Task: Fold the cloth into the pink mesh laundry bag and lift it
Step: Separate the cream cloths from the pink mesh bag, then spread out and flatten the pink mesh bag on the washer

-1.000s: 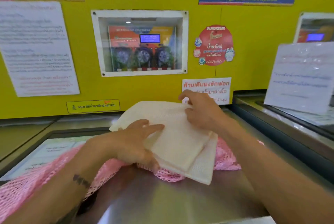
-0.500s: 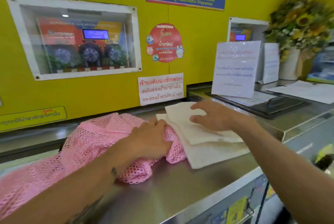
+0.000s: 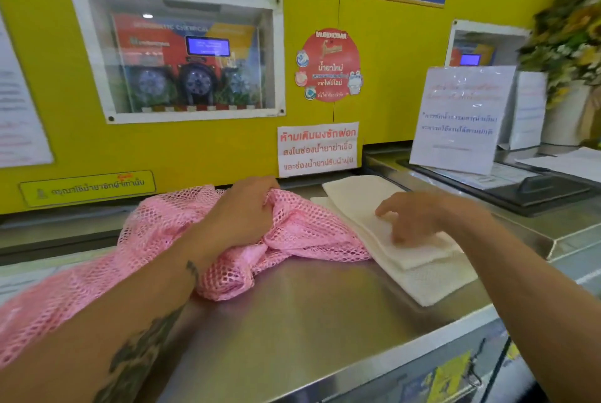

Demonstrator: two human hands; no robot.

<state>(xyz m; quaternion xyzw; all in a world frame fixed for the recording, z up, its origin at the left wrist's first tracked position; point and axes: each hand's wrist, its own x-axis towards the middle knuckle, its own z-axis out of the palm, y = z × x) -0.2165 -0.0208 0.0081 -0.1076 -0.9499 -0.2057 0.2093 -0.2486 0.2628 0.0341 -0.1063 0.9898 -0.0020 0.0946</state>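
Note:
A folded cream cloth (image 3: 419,282) lies on the steel top, right of centre. My right hand (image 3: 413,217) rests flat on its upper layer, fingers spread and pointing left. The pink mesh laundry bag (image 3: 309,230) lies bunched just left of the cloth, its edge touching the cloth's left side, and it trails off to the lower left under my forearm. My left hand (image 3: 240,214) is closed on a bunched fold of the bag near its far edge.
The steel counter (image 3: 309,331) ends in a front edge at the lower right. A yellow wall with a dispenser window (image 3: 185,54) stands behind. A laminated notice (image 3: 461,116), papers and a flower vase (image 3: 566,109) sit on the raised surface to the right.
One second ago both hands held the cloth over the bag. Since then the cloth has been set down to the right, and my left hand has gripped the pink bag and bunched it higher.

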